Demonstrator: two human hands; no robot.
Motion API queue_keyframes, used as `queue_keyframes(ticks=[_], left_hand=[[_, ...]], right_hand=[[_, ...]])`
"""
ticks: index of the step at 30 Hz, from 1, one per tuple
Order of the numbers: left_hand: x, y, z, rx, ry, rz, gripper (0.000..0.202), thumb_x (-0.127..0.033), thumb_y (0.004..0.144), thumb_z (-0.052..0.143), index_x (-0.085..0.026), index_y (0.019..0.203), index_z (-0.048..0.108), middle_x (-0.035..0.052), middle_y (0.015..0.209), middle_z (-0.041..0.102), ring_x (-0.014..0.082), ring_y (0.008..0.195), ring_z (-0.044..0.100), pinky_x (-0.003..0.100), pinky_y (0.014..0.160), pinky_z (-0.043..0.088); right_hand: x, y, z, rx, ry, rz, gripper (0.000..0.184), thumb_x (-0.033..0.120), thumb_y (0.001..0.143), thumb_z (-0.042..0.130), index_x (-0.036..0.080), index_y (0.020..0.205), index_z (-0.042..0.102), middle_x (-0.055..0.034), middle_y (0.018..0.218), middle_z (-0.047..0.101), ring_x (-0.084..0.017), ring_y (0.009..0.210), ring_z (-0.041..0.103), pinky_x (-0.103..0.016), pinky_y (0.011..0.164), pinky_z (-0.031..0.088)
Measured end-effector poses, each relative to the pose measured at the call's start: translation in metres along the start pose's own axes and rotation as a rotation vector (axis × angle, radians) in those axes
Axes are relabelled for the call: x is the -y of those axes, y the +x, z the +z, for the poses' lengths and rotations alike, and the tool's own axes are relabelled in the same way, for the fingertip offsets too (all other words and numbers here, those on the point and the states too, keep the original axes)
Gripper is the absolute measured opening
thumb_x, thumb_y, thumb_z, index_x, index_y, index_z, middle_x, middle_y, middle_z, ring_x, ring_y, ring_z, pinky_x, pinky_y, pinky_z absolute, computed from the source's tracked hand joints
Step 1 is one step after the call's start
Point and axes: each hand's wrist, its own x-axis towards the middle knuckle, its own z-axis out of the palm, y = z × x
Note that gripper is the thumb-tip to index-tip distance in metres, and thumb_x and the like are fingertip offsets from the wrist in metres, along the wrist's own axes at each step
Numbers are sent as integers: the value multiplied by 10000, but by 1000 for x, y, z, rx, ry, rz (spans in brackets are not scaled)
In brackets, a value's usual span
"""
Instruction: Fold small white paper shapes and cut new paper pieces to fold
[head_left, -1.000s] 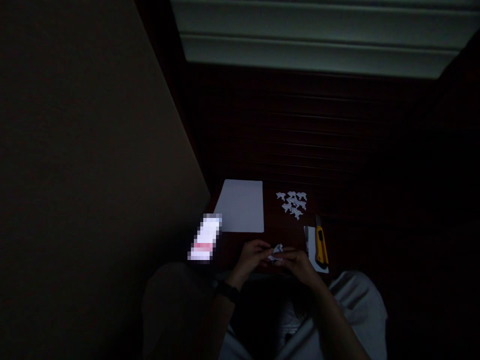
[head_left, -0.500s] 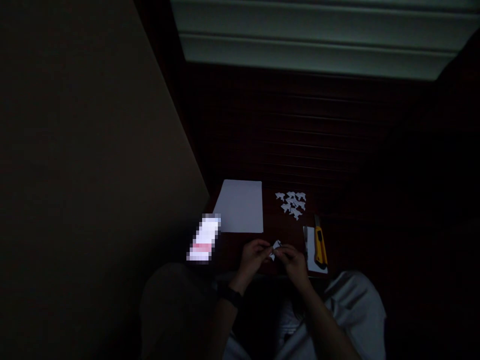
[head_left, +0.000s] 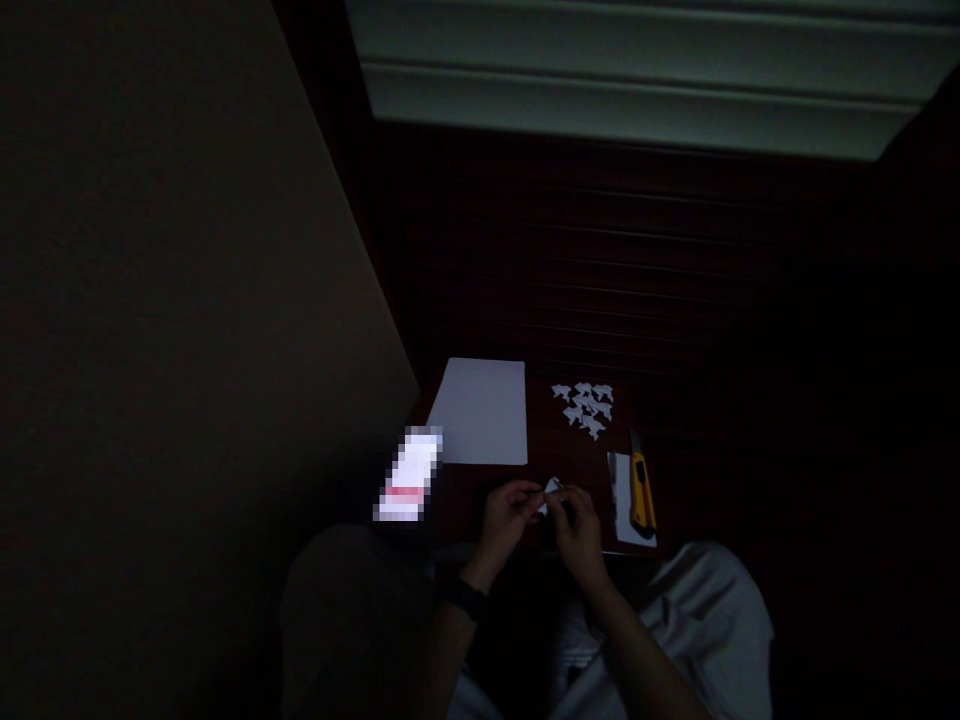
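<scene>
The scene is very dark. Over the near edge of a small dark wooden table [head_left: 555, 455], my left hand [head_left: 506, 518] and my right hand [head_left: 574, 520] meet and pinch a small folded white paper piece [head_left: 551, 490] between their fingertips. A dark watch sits on my left wrist. My knees in light trousers show below the table.
A blank white sheet [head_left: 480, 410] lies at the table's left. A cluster of several small folded paper pieces [head_left: 585, 405] sits at the back right. A yellow utility knife [head_left: 640, 490] rests on paper strips at the right. A lit phone screen [head_left: 409, 475] glows at the left edge.
My right hand has slid left and closer to my left hand, and the paper piece now looks smaller and more covered by the fingers.
</scene>
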Motion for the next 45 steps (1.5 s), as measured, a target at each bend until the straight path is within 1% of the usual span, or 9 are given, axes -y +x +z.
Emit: queue_keyframes(ticks=[4,6,11,18,24,28,33,38,45], left_hand=[[1,-4,-2,36,8,40,356,-367,692,674,-136,963,674,107,968,684,222,850,643,313,710,542],[2,-5,-2,48,21,71,372,-331,671,696,-140,989,673,104,977,687,227,883,639,318,764,527],[4,-4,-2,14,47,43,308,-310,667,690,-135,920,701,101,897,707,226,786,660,309,671,542],[5,-4,-2,5,75,51,255,-296,628,721,-158,842,724,87,869,716,229,806,662,326,750,524],[4,-6,-2,-38,118,21,234,-330,649,698,-157,804,729,81,810,720,214,722,663,297,656,530],[0,-8,-1,-43,154,51,221,-343,676,675,-159,786,731,80,779,718,200,683,655,279,623,519],[-3,-10,0,-26,147,63,214,-337,695,655,-172,809,730,77,816,719,205,727,660,282,646,518],[-1,-10,0,-26,155,37,203,-301,648,698,-175,804,732,79,821,721,224,745,665,302,677,521],[3,-10,1,-40,192,38,206,-323,664,683,-187,811,730,72,839,720,228,765,662,303,678,518]], right_hand=[[1,1,-2,3,0,9,187,341,866,474,209,821,599,-60,869,600,-210,877,529,-346,808,393],[2,1,-2,9,11,14,187,344,865,478,211,821,602,-57,866,602,-207,874,532,-342,805,394],[0,1,-2,-3,52,36,187,360,840,523,214,777,621,-51,843,612,-204,865,542,-334,803,400],[-5,1,-5,11,123,81,197,383,793,587,212,731,663,-49,836,630,-203,856,564,-334,792,419],[0,0,-4,-31,175,109,182,375,790,593,208,765,659,-53,853,640,-201,863,571,-340,808,428],[3,-2,-3,-44,137,88,181,369,802,577,206,760,644,-58,851,628,-206,857,561,-346,799,425],[8,-4,-3,-63,42,60,187,371,836,519,209,794,603,-56,835,606,-208,837,535,-344,774,410],[7,-6,-2,-59,-18,63,176,365,859,490,209,808,555,-49,822,572,-202,818,516,-331,760,393],[6,-8,2,-75,-59,63,216,386,882,435,208,801,529,-47,798,551,-201,776,499,-328,720,382]])
